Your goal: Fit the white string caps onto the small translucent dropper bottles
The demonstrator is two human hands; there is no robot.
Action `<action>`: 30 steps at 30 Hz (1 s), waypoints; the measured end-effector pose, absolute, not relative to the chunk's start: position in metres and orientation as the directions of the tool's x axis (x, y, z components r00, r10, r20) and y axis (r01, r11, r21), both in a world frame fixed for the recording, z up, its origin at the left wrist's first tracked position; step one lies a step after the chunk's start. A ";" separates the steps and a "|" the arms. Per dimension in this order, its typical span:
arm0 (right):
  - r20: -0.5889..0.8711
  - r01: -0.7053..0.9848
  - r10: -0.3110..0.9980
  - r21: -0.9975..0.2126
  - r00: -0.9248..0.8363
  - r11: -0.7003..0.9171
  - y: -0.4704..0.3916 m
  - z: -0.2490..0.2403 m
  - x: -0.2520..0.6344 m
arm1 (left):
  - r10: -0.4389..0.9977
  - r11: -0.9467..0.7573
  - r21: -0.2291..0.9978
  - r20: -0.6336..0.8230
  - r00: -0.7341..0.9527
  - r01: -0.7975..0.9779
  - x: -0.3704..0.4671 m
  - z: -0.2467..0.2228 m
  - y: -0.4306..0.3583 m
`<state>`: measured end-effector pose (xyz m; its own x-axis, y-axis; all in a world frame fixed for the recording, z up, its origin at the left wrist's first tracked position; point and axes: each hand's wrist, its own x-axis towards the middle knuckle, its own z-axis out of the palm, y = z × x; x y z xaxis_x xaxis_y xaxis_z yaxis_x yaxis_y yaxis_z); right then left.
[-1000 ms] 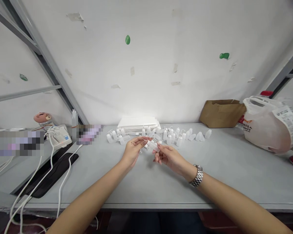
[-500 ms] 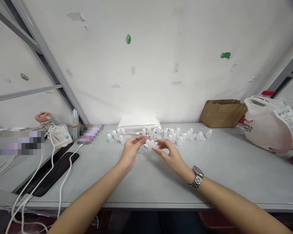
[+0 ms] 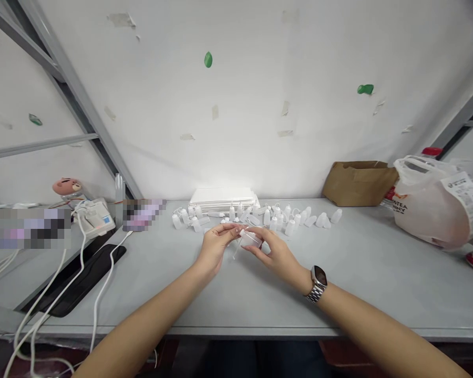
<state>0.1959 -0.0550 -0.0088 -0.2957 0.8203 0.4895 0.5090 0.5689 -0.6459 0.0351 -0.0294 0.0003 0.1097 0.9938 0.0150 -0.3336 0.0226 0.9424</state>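
A small translucent plastic squeeze bottle [image 3: 251,239] lies tilted between my hands, just above the table. Its body is gripped by my right hand [image 3: 276,252], thumb below and fingers over the top. My left hand [image 3: 214,249] pinches at the bottle's neck end, where a white cap partly shows. A thin clear strip or tube [image 3: 237,249] hangs down beside the neck; what it joins to is hidden by the fingers. Behind the hands, several similar small bottles [image 3: 290,227] stand and lie in a loose row.
A stack of white sheets or boxes [image 3: 224,196] rests against the wall. On the right are a brown paper bag [image 3: 358,184] and a plastic carrier bag [image 3: 429,210]. White cables [image 3: 82,262], a black flat case [image 3: 82,281] and a power strip [image 3: 97,218] lie left on the grey table [image 3: 236,310].
The bottle has turned slightly and dropped a little in my hands. My right fingers have moved left, closer to the neck. The thin clear strip now hangs down below the left fingertips.
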 end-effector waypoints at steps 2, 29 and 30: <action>0.439 0.476 0.865 -0.723 -0.243 0.500 -0.056 -0.008 0.195 | 0.996 -0.003 0.948 0.030 0.080 -0.319 0.034 0.002 -0.028; 0.467 0.644 0.800 -0.489 -0.377 0.588 -0.058 -0.009 0.192 | 0.998 -0.050 0.986 0.044 -0.038 -0.158 0.033 -0.006 -0.025; 0.463 0.644 0.803 -0.492 -0.377 0.586 -0.058 -0.009 0.192 | 0.998 -0.047 0.987 0.042 -0.037 -0.154 0.034 -0.007 -0.024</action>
